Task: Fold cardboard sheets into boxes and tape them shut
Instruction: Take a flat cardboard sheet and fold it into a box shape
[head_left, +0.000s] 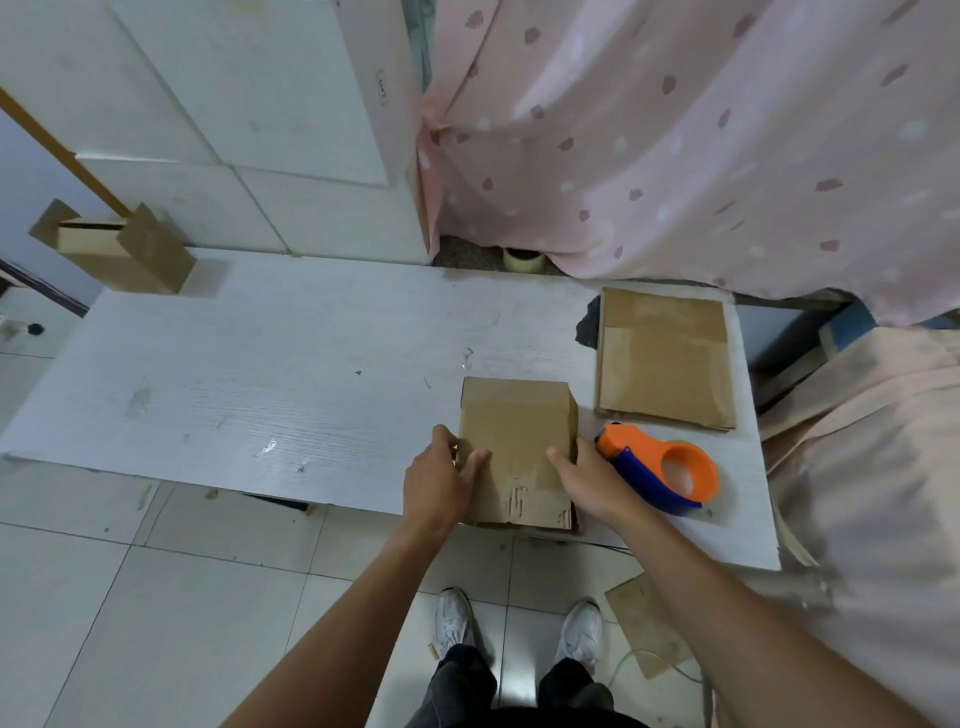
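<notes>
A brown cardboard box (517, 426) stands on the white table (260, 374) near its front edge, its top face closed and its near edge torn. My left hand (441, 478) grips the box's left side, thumb on the top face. My right hand (587, 475) holds the right side the same way. An orange and blue tape dispenser (660, 467) lies just right of the box, close to my right hand. A stack of flat cardboard sheets (665, 358) lies behind it at the table's right end.
An open cardboard box (124, 249) stands at the table's back left corner. A roll of tape (524, 258) sits behind the table under a pink curtain (675, 145). Scrap cardboard (649, 623) lies on the tiled floor by my feet.
</notes>
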